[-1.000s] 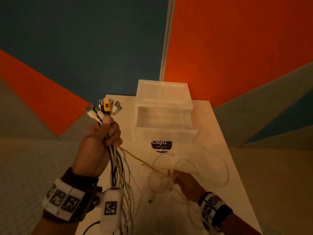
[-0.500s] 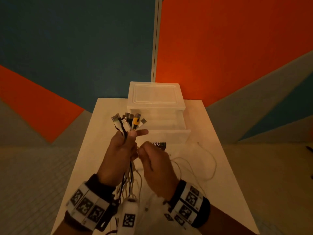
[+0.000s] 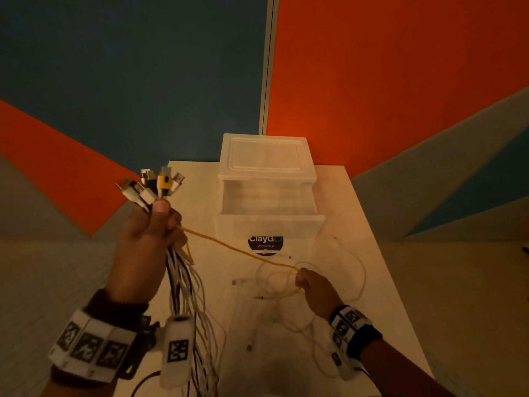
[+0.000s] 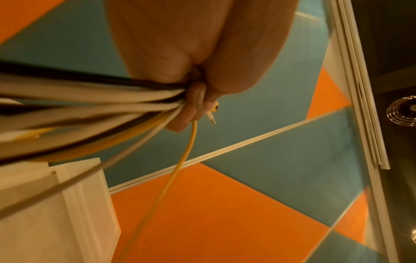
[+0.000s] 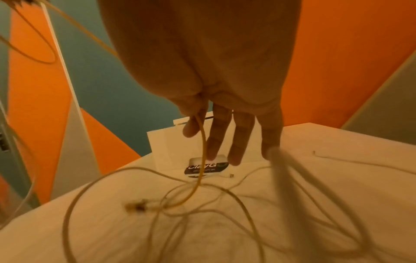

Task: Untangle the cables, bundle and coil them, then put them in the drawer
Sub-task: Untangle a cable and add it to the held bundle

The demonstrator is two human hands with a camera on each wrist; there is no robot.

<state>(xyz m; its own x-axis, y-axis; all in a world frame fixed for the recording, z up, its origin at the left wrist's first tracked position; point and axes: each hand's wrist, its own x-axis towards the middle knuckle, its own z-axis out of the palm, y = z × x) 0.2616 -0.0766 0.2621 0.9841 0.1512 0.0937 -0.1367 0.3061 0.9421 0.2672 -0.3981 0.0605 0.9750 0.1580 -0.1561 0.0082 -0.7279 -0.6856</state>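
Yellow cable [image 3: 237,249] now runs taut from the left hand [image 3: 146,242] at centre-left of the head view down to the right hand [image 3: 313,287] at lower centre; half a second ago both hands sat together mid-frame just under the plug ends, so the right hand has slid out along this strand toward the table [image 3: 380,253]. Left hand is fisted round the cable bundle [image 3: 183,285], plugs [image 3: 151,184] fanned above the thumb, loose tails hanging toward the bottom edge. Right hand: thumb and forefinger pinch the yellow cable, other fingers [image 5: 242,137] straight, per the right wrist view. The far end of the yellow strand drops into the loose tangle [image 3: 286,285] lying on the table at centre-right, its connector [image 5: 137,206] still among the pale loops. Read: the plug end is already gathered in the bundle and the strand is being pulled free of the pile, not clear yet. Drawer [image 3: 270,204] stands open and empty at upper centre, just behind the tangle. Untangling remains in progress; coiling and stowing not started. Risk: yellow strand snags the pale loops and drags them.
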